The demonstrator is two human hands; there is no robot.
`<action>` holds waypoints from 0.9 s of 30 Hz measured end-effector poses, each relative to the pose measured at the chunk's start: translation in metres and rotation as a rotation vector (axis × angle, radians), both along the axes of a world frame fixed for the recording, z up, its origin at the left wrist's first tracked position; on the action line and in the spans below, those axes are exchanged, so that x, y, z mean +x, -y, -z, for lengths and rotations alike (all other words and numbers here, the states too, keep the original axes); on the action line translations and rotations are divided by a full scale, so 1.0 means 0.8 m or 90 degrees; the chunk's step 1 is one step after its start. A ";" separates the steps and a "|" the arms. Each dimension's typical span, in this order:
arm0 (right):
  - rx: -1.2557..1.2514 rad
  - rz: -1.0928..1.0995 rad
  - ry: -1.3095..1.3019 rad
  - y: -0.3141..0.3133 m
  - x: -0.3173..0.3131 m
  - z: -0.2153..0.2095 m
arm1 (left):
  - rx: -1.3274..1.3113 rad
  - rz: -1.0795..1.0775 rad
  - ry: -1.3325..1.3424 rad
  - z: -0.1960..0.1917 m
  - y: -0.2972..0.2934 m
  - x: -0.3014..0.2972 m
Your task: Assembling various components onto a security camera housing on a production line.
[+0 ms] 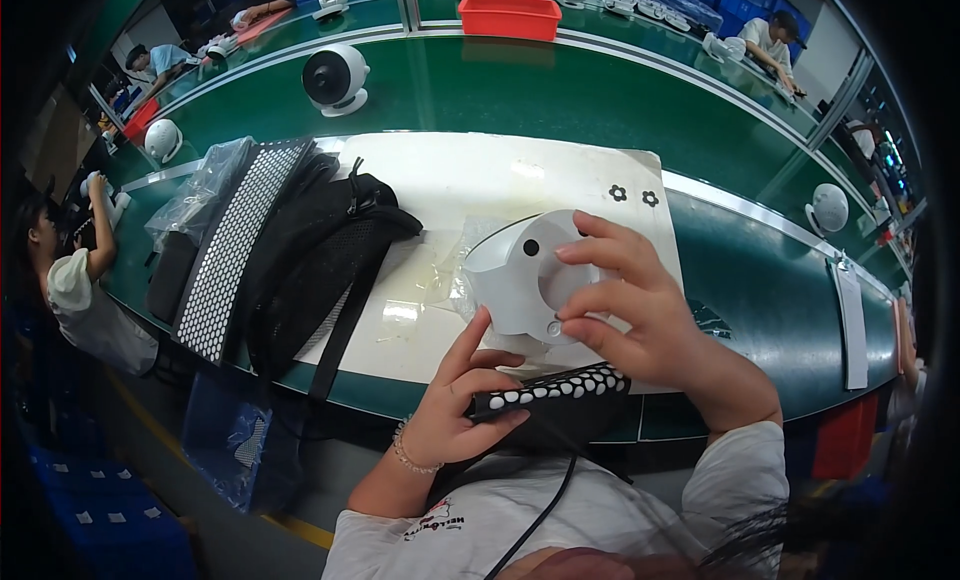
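Observation:
My right hand (pixel 640 305) grips a white rounded plastic fan housing (pixel 520 275) from the right, fingers spread over its top and side. My left hand (pixel 465 400) holds a black perforated strip with white dots (pixel 560 388) against the table's front edge, its index finger reaching up to the housing's lower left. The housing rests on a white mat (pixel 450 185) over clear plastic film (pixel 440 275).
A pile of black mesh straps and a perforated panel (pixel 265 250) lies on the mat's left, with a plastic bag behind. Two black flower-shaped pieces (pixel 633 195) sit at the mat's far right. White fans (pixel 335 78) and a red bin (pixel 510 15) stand on the green bench. Other people work around.

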State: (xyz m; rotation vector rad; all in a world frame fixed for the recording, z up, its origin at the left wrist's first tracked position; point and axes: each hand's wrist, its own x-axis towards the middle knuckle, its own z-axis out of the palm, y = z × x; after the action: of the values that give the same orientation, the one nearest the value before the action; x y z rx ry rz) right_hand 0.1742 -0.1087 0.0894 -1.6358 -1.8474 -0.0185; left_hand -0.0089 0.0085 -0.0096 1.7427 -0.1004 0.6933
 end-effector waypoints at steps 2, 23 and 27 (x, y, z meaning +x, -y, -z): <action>-0.015 0.002 -0.074 0.005 -0.006 0.012 | -0.003 -0.002 0.001 0.001 0.000 0.000; 0.183 0.109 0.151 0.036 -0.029 0.041 | 0.017 -0.069 0.008 0.007 0.000 0.000; 0.173 0.026 0.144 0.031 -0.042 0.047 | 0.051 -0.087 0.032 0.009 0.001 0.001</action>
State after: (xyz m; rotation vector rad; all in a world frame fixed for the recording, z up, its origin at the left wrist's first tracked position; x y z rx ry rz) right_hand 0.1407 -0.1336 0.0519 -1.5288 -1.8794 -0.4690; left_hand -0.0079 0.0080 -0.0164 1.8208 -0.0446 0.8424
